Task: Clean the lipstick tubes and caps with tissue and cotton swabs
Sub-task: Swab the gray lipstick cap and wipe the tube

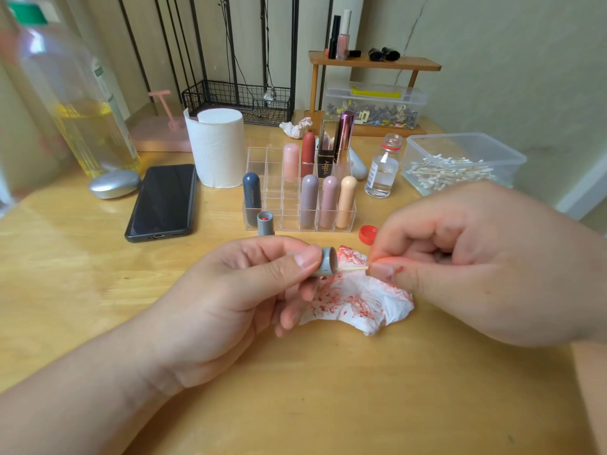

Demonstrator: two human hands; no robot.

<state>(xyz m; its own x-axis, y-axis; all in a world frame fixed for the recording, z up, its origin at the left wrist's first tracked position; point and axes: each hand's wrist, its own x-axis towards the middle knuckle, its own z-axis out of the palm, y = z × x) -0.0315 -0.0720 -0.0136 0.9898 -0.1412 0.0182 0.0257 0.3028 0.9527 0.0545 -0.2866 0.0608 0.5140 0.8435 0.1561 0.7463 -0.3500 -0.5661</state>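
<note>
With left hand (236, 290), grips grey cap (326, 261) between thumb and fingers, mouth turned right, just above worktop (98, 290). With right hand (460, 257), pinches swab (353, 267) by its stick, tip hidden inside cap. Holds both over crumpled white tissue (361, 300), smeared red. Behind, upright on worktop: uncapped grey tube (265, 223), red at top, just before organiser (289, 221)

smooth wooden table (328, 405), crumpled paper tissue (358, 300)
</note>
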